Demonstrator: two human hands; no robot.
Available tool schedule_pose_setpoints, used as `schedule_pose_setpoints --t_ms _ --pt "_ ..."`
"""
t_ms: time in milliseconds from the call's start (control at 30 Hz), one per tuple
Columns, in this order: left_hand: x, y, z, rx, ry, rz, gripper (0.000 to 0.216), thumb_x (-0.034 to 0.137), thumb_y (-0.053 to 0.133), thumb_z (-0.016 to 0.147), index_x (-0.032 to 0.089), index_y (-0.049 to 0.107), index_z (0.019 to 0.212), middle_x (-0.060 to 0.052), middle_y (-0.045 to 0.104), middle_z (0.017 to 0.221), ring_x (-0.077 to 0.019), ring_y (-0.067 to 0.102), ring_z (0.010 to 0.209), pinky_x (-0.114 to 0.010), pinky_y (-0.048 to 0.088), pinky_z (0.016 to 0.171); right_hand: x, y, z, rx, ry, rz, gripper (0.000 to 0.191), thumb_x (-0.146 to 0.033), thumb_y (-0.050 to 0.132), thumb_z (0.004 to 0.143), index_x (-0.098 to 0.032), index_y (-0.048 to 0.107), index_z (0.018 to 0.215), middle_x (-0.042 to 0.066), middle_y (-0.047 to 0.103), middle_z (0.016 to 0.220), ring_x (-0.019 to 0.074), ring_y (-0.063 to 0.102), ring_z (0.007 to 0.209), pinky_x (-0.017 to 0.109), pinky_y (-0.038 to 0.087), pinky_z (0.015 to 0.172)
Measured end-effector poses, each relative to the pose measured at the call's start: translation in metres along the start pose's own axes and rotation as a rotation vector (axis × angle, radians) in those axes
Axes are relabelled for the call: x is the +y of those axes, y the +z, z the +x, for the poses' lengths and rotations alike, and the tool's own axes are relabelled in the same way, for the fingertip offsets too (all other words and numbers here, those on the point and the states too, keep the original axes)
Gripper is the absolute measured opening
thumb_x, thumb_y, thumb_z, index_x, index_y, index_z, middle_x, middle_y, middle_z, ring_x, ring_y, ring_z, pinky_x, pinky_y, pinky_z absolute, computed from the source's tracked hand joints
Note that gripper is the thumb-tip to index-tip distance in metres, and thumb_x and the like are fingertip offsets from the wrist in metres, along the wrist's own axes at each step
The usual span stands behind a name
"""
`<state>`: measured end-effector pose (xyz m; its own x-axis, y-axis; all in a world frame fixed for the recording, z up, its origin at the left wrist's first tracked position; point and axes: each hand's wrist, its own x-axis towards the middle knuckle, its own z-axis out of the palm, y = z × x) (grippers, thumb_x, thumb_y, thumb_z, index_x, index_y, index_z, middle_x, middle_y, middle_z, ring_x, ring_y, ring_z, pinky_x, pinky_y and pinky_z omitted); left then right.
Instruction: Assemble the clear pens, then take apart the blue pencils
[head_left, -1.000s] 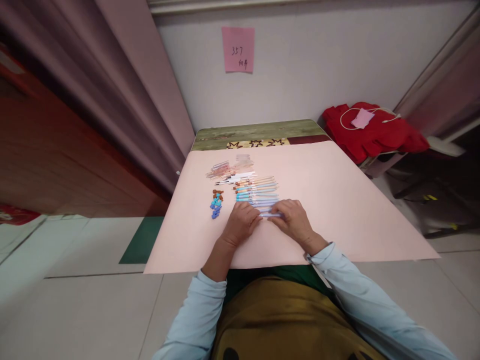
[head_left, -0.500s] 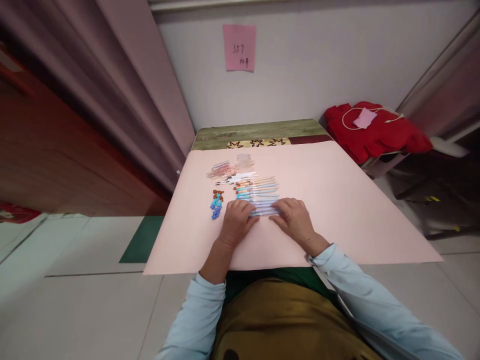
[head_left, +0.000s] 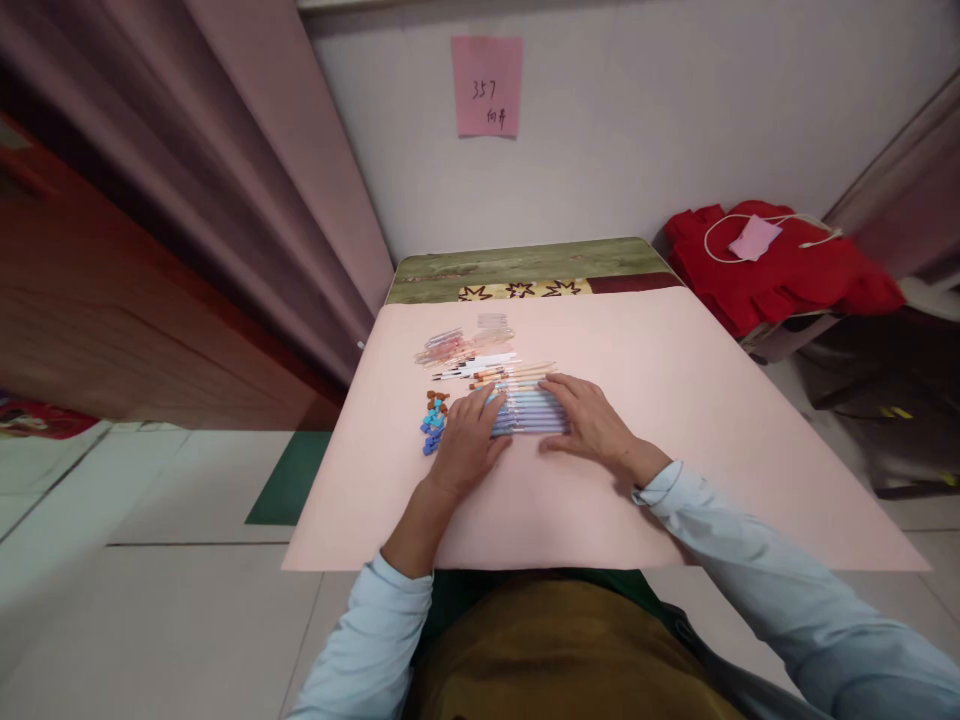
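A row of slim pens [head_left: 531,412], blue at the near side and turquoise and orange farther off, lies side by side on the pink sheet. My left hand [head_left: 469,435] rests against the row's left end, its thumb apart from its fingers. At the other end is my right hand [head_left: 592,425], fingers stretched over the pen ends and thumb spread toward me. Both hands are open and bracket the row, covering some pen ends. Left of my left hand sits a small pile of blue, turquoise and brown caps [head_left: 435,420].
Beyond the row lie white sticks with dark tips [head_left: 480,365], thin reddish tubes [head_left: 446,345] and clear pieces [head_left: 493,325]. The pink sheet [head_left: 675,500] covers most of the table [head_left: 525,262]. Red cloth [head_left: 787,275] with a white cord lies at the right.
My fingers have spread and shifted away from me along the row's ends, and more blue pens show between my hands. The pens lie more evenly side by side.
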<state>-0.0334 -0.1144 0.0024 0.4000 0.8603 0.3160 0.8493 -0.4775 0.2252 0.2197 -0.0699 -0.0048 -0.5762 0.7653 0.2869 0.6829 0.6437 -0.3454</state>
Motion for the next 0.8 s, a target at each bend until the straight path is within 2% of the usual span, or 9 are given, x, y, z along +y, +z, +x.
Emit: schedule_pose_setpoints --t_ms 100,233,333,433,533,633,800 --pt "-0.014 -0.008 0.019 -0.139 0.013 -0.044 0.097 0.041 0.079 0.073 0.022 0.026 0.152 -0.018 0.031 0.158 -0.0349 0.028 0.146 -0.054 0.026 0.115 0.011 -0.005 0.023 -0.099 -0.018 0.031 0.116 -0.071 0.077 0.061 -0.016 0.032 0.151 0.021 0.038 0.152 0.0350 0.033 0.141 0.050 0.028 0.113" --pt "-0.029 -0.009 0.047 -0.341 -0.026 -0.058 0.125 0.053 0.088 0.054 0.023 0.019 0.154 -0.024 0.020 0.160 -0.0399 0.016 0.150 -0.060 0.020 0.115 0.021 -0.003 0.055 -0.227 0.020 0.012 0.123 -0.073 0.078 0.057 -0.015 0.028 0.153 0.023 0.037 0.152 0.0368 0.031 0.142 0.053 0.026 0.113" --pt "-0.034 -0.004 0.059 -0.444 -0.060 -0.050 0.135 0.060 0.088 0.047 0.021 0.016 0.155 -0.028 0.015 0.160 -0.0431 0.011 0.150 -0.064 0.016 0.115 0.021 -0.001 0.065 -0.305 0.032 -0.022 0.126 -0.073 0.078 0.055 -0.014 0.028 0.154 0.024 0.038 0.150 0.0373 0.032 0.141 0.054 0.025 0.113" --pt "-0.035 -0.002 0.061 -0.465 -0.050 -0.043 0.137 0.063 0.086 0.047 0.021 0.014 0.156 -0.027 0.018 0.160 -0.0427 0.013 0.150 -0.066 0.012 0.115 0.016 -0.002 0.062 -0.332 0.014 -0.062 0.130 -0.071 0.081 0.049 -0.015 0.028 0.153 0.024 0.038 0.149 0.0381 0.035 0.137 0.054 0.025 0.111" --pt "-0.034 -0.005 0.058 -0.435 -0.023 -0.051 0.130 0.063 0.084 0.053 0.023 0.014 0.155 -0.023 0.023 0.160 -0.0398 0.019 0.149 -0.065 0.011 0.116 0.009 -0.009 0.057 -0.338 -0.003 -0.102 0.131 -0.070 0.082 0.046 -0.015 0.029 0.153 0.024 0.040 0.147 0.0384 0.039 0.133 0.052 0.028 0.108" --pt "-0.033 -0.009 0.055 -0.401 -0.005 -0.079 0.125 0.060 0.084 0.055 0.023 0.018 0.154 -0.022 0.034 0.154 -0.0390 0.030 0.143 -0.061 0.019 0.114 0.004 -0.017 0.060 -0.334 -0.004 -0.126 0.129 -0.068 0.083 0.047 -0.014 0.031 0.151 0.023 0.044 0.142 0.0382 0.044 0.126 0.049 0.033 0.103" --pt "-0.033 -0.011 0.058 -0.385 -0.017 -0.127 0.118 0.058 0.087 0.050 0.021 0.030 0.147 -0.020 0.043 0.144 -0.0392 0.040 0.134 -0.055 0.030 0.110 0.001 -0.025 0.073 -0.373 0.032 -0.151 0.112 -0.065 0.086 0.045 -0.016 0.046 0.138 0.020 0.051 0.133 0.0363 0.051 0.115 0.047 0.037 0.095"
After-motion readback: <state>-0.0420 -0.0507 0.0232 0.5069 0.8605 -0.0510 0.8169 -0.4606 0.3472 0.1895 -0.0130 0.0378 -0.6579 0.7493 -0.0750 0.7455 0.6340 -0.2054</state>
